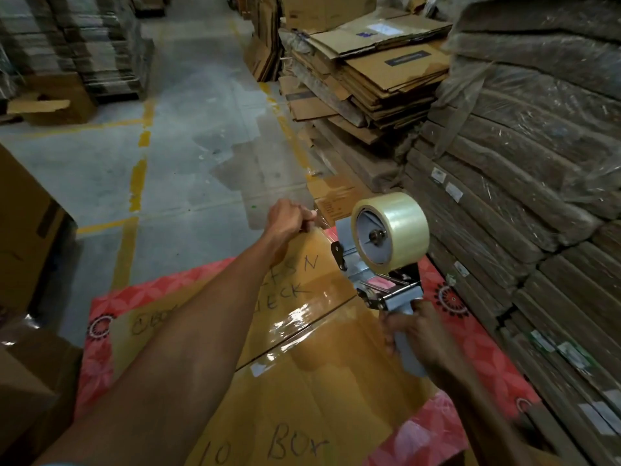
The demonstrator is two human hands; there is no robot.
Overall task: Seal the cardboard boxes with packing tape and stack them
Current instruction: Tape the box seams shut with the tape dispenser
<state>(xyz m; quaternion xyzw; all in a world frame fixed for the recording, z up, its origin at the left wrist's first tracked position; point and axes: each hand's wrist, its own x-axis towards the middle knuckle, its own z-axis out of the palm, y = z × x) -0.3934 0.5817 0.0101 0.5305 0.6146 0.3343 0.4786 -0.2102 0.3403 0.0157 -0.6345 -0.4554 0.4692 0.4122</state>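
A brown cardboard box point(302, 381) with handwritten black lettering lies in front of me on a red patterned sheet point(484, 358). A strip of clear tape shines along its centre seam. My left hand point(289, 218) reaches over the box and pinches the tape end at the far top edge. My right hand point(413, 334) grips the grey handle of a tape dispenser point(386, 250), which carries a roll of clear tape and hovers just above the box's right side.
Plastic-wrapped bundles of flat cardboard point(524, 183) stack high on the right. Loose flattened cartons point(376, 75) pile up behind them. More boxes point(23, 223) stand at the left. Grey concrete floor point(188, 136) with yellow lines lies ahead.
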